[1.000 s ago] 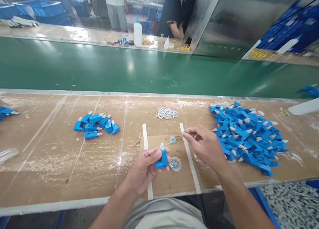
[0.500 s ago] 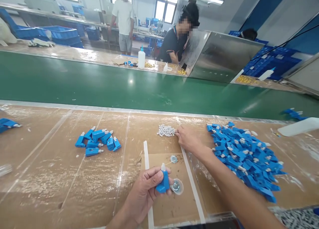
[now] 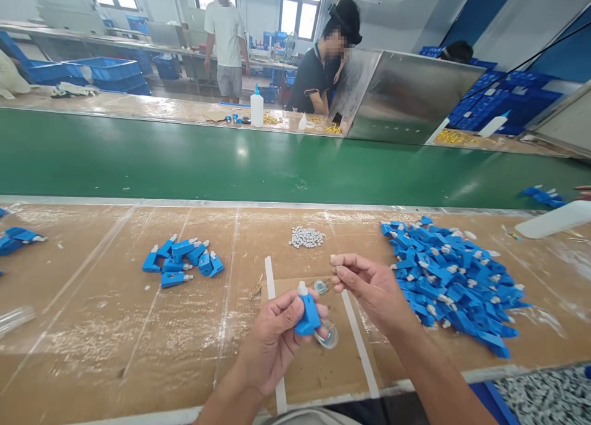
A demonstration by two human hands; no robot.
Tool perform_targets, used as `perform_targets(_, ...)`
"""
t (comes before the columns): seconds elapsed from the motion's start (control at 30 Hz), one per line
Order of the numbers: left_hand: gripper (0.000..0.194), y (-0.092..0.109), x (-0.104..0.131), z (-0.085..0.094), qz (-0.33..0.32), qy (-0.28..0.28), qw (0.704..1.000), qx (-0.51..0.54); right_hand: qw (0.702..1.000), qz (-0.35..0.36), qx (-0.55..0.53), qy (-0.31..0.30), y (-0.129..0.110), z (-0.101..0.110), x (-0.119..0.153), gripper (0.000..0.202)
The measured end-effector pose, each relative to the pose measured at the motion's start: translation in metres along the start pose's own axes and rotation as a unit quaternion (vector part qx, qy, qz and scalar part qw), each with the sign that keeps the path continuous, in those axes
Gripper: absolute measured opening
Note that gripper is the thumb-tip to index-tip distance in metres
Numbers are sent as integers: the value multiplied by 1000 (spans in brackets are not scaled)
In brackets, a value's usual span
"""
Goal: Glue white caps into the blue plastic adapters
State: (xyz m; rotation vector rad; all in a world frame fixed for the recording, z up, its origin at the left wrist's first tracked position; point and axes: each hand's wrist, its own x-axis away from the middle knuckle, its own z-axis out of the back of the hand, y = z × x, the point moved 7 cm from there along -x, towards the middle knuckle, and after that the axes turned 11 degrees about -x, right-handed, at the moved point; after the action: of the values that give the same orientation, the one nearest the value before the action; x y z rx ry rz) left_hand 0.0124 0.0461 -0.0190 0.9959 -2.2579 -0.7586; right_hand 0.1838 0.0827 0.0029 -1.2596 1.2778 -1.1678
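Note:
My left hand (image 3: 281, 326) holds a blue plastic part (image 3: 308, 317) upright, its white tip pointing up. My right hand (image 3: 369, 289) is raised to the right of it, thumb and forefinger pinched on something too small to make out. A small pile of grey-white pieces (image 3: 307, 237) lies beyond the hands. Near the blue part are a small clear dish (image 3: 320, 286) and a larger clear cup (image 3: 327, 335), partly hidden by my left fingers. To the right is a large heap of blue parts (image 3: 452, 283); a smaller group (image 3: 182, 259) lies left.
A green belt (image 3: 184, 160) crosses behind the table (image 3: 161, 351). A white bottle (image 3: 556, 219) lies at the right. Beyond the belt stand another bottle (image 3: 257, 109), a metal panel (image 3: 410, 98) and people. A bin of grey pieces (image 3: 545, 394) sits at lower right.
My right hand has drawn back from the small pile towards me, its fingertips pinched. My left hand still holds the blue part, now slightly turned. The view has shifted a little.

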Motion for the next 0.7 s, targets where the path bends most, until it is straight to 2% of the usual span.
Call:
perform_targets(0.1,26,3,-2,-13,-9,-20,1000,0,979,-65,-191,12,-4,-11,22,25)
perform_targets(0.2,26,5,-2,-21,-20,-33,999,-8,959,-104,-263,-3,-7,-21,37,20)
perform_targets(0.4,26,3,-2,-28,-27,-39,999,-19,955,-105,-277,12,-5,-15,49,20)
perform_targets(0.5,25,3,-1,-30,-26,-39,998,-32,959,-105,-263,0,-5,-15,51,18)
perform_targets(0.7,31,3,0,-22,-51,-19,993,-103,983,-42,-177,-15,-19,-16,57,12)
